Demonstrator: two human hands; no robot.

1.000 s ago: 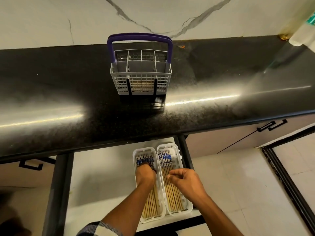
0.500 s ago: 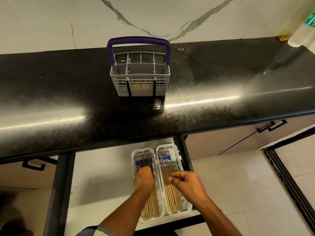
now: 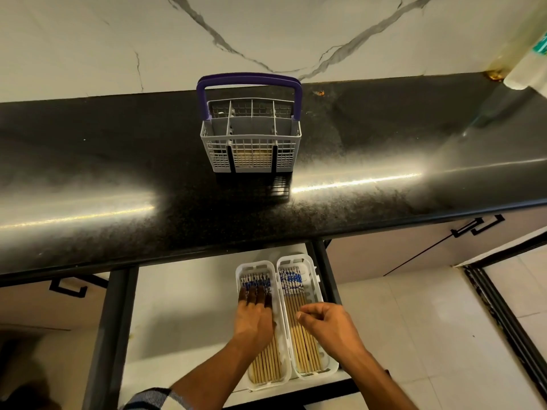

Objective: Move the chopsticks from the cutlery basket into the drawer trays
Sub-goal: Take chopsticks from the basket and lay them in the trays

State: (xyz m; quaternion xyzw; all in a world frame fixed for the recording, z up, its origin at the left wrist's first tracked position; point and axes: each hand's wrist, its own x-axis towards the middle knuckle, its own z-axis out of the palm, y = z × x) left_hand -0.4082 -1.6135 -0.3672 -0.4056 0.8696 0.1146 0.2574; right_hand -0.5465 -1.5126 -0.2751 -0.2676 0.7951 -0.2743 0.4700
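Note:
A grey cutlery basket (image 3: 251, 149) with a purple handle stands on the black counter; pale sticks show through its front mesh. Below, an open drawer (image 3: 183, 315) holds two white trays side by side. The left tray (image 3: 240, 272) and the right tray (image 3: 311, 263) each hold several bamboo chopsticks with blue-patterned tops (image 3: 291, 281). My left hand (image 3: 254, 318) lies flat on the chopsticks in the left tray, fingers spread. My right hand (image 3: 328, 324) hovers over the right tray with fingers loosely curled and thumb near forefinger; nothing shows in it.
The black counter (image 3: 118, 184) overhangs the drawer's back. Black drawer rails (image 3: 112, 335) run along both sides. Cabinet doors with black handles (image 3: 476, 227) stand to the right, above a tiled floor. A white and green object (image 3: 529, 63) sits at the far right of the counter.
My left hand has flattened and slid its fingers forward over the left tray's chopsticks. My right hand has drifted slightly right and back. The view tilted a little.

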